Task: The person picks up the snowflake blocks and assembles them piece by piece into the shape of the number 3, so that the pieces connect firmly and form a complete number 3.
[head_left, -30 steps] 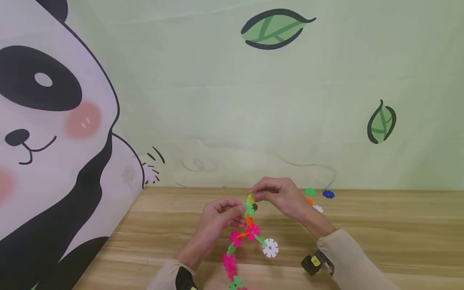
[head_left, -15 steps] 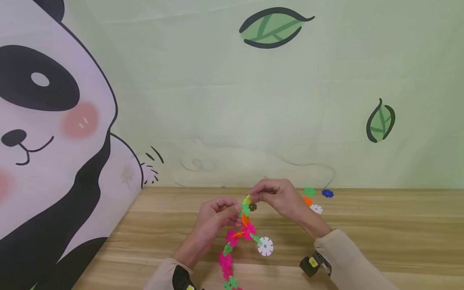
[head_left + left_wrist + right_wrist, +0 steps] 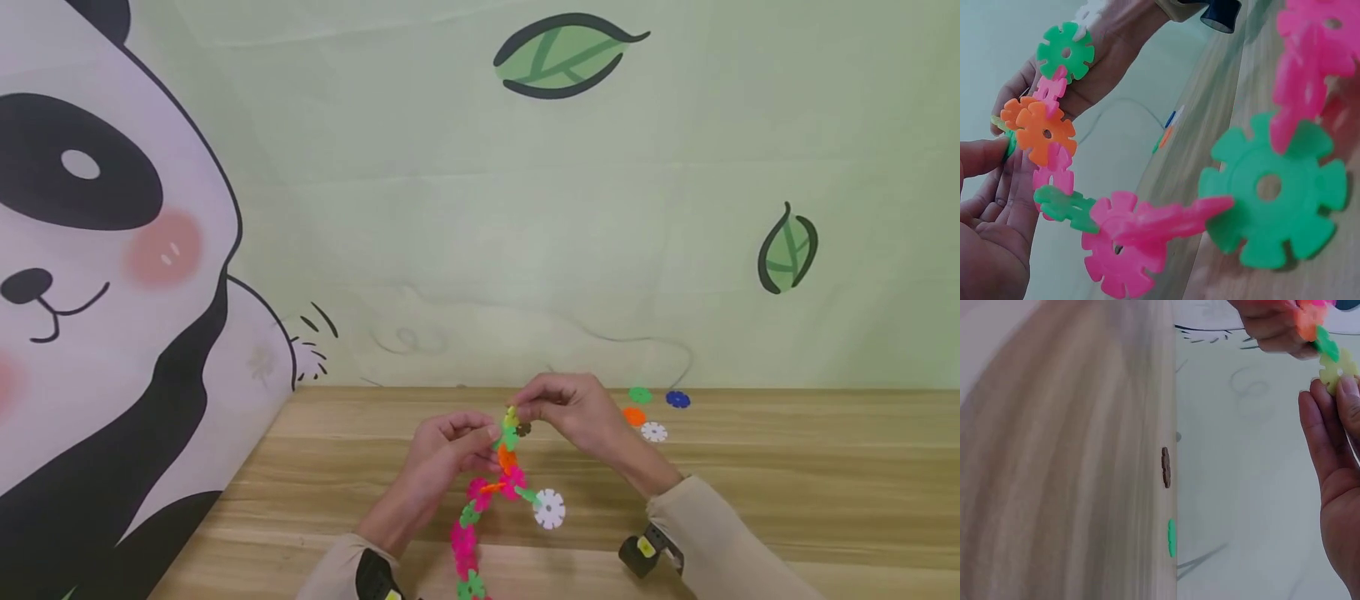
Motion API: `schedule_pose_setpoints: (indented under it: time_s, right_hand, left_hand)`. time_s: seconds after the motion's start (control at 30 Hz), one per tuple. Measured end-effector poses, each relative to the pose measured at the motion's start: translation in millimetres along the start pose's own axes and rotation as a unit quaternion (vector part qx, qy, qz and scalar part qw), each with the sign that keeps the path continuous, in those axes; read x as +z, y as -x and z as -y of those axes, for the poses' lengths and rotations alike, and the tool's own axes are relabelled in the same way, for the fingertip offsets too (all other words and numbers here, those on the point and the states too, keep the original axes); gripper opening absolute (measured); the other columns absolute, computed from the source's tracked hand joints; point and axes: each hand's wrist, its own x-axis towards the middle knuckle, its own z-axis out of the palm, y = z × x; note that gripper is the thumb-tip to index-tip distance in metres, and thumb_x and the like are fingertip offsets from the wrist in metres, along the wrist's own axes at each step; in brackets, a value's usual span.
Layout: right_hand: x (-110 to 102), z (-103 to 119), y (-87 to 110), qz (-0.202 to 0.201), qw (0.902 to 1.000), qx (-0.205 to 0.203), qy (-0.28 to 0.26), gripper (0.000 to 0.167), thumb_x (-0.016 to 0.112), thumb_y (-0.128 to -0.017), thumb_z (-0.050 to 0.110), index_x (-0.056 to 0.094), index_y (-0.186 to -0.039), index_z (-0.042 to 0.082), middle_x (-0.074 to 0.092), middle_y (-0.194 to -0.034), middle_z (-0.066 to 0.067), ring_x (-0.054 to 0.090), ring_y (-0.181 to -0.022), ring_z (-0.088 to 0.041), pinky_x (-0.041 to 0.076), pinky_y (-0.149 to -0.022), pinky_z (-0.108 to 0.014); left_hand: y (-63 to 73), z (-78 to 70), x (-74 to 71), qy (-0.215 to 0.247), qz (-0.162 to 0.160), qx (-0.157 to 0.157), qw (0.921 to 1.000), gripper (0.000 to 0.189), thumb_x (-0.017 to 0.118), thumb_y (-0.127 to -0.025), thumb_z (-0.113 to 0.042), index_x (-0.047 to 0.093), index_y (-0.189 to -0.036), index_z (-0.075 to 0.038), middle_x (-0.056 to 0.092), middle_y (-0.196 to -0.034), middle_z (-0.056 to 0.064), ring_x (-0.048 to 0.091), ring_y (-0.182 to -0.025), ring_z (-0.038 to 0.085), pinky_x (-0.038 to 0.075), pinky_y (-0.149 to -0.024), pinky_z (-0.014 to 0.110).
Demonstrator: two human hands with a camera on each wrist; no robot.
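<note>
Between both hands hangs a chain of notched flower-shaped plastic discs, with pink discs (image 3: 464,542) lower down. My left hand (image 3: 442,454) pinches a green disc (image 3: 511,437) near the chain's top. Finger and thumb of my right hand (image 3: 573,417) hold a yellow disc (image 3: 1335,372), which meets that green disc at its edge. Below them come an orange disc (image 3: 1046,133) and a pink one. From there a side branch carries a white disc (image 3: 550,509), while the main strand curves down past the bottom of the head view.
Loose green (image 3: 640,395), blue (image 3: 678,400), orange (image 3: 634,417) and white (image 3: 654,432) discs lie at the back right of the wooden table (image 3: 810,483). A brown disc (image 3: 523,429) lies behind the chain. A cloth backdrop with a panda (image 3: 187,350) stands along the back.
The chain has drifted slightly left in the head view, and the right hand has come down a little. Both hands keep their hold on the yellow and green discs.
</note>
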Motion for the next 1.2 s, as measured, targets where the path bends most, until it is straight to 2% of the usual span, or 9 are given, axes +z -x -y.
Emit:
schedule_pose_setpoints:
  time_s: [0.23, 0.47, 0.67, 0.83, 1.0, 1.1, 1.2]
  right_hand:
    - [4, 0, -1.2, -0.006, 0.9999, 0.012, -0.001, 0.014, 0.067, -0.099, -0.008, 0.077, -0.108, -0.004, 0.078, -0.099, -0.012, 0.073, -0.085, -0.019, 0.064, -0.083, -0.033]
    - [1, 1, -2.3, 0.006, 1.0, -0.005, -0.002, 0.018, 0.069, -0.099, -0.007, 0.078, -0.113, -0.003, 0.077, -0.098, -0.01, 0.073, -0.085, -0.024, 0.064, -0.083, -0.034]
    - [-3, 8, -6.2, 0.043, 0.9978, 0.04, 0.033, 0.021, 0.071, -0.102, 0.006, 0.079, -0.121, 0.004, 0.079, -0.101, -0.004, 0.073, -0.087, -0.028, 0.063, -0.083, -0.036]
    - [-8, 10, -17.8, 0.084, 0.9918, 0.069, 0.067, 0.022, 0.072, -0.103, 0.017, 0.078, -0.123, 0.009, 0.078, -0.108, -0.001, 0.073, -0.093, -0.025, 0.062, -0.089, -0.042]
    - [-16, -2, -31.3, 0.099, 0.9868, 0.091, 0.091, 0.02, 0.071, -0.104, 0.014, 0.077, -0.121, 0.005, 0.077, -0.115, -0.009, 0.074, -0.104, -0.025, 0.062, -0.092, -0.042]
    - [-20, -16, -37.1, 0.107, 0.9829, 0.101, 0.111, 0.019, 0.071, -0.103, 0.009, 0.076, -0.119, 0.001, 0.077, -0.113, -0.013, 0.074, -0.102, -0.03, 0.063, -0.089, -0.044]
    - [-21, -29, -41.5, 0.115, 0.9755, 0.114, 0.149, 0.017, 0.072, -0.101, 0.006, 0.076, -0.116, -0.001, 0.077, -0.108, -0.008, 0.072, -0.097, -0.026, 0.063, -0.086, -0.042]
  left_hand:
    - [0.8, -1.0, -3.2, 0.006, 0.0, 0.0, 1.0, 0.018, 0.072, -0.1, -0.007, 0.069, -0.108, 0.009, 0.073, -0.085, 0.006, 0.072, -0.074, 0.016, 0.066, -0.075, 0.034]
    - [0.0, -2.5, -5.8, -0.001, 0.025, -0.005, 0.9997, 0.021, 0.073, -0.101, -0.012, 0.071, -0.112, 0.005, 0.077, -0.093, 0.01, 0.077, -0.079, 0.02, 0.065, -0.083, 0.04]
    - [-1.3, -1.6, -8.5, -0.025, 0.046, 0.005, 0.9986, 0.021, 0.073, -0.1, -0.01, 0.072, -0.112, 0.006, 0.076, -0.101, 0.013, 0.076, -0.086, 0.022, 0.065, -0.086, 0.042]
    - [-1.4, -1.6, -13.3, -0.035, 0.042, 0.004, 0.9985, 0.018, 0.074, -0.099, -0.01, 0.072, -0.109, 0.005, 0.074, -0.1, 0.011, 0.075, -0.086, 0.023, 0.065, -0.087, 0.042]
    - [-0.9, -2.6, -16.8, -0.042, 0.049, -0.002, 0.9979, 0.018, 0.072, -0.097, -0.007, 0.07, -0.108, 0.007, 0.073, -0.098, 0.012, 0.075, -0.082, 0.022, 0.065, -0.086, 0.041]
    - [-0.7, -3.0, -17.2, -0.039, 0.056, 0.001, 0.9977, 0.018, 0.072, -0.096, -0.005, 0.07, -0.108, 0.009, 0.074, -0.097, 0.013, 0.075, -0.082, 0.021, 0.065, -0.085, 0.04]
    - [-0.6, -3.1, -17.4, -0.032, 0.058, 0.002, 0.9978, 0.016, 0.072, -0.096, -0.003, 0.069, -0.106, 0.009, 0.074, -0.097, 0.013, 0.075, -0.081, 0.021, 0.065, -0.084, 0.039]
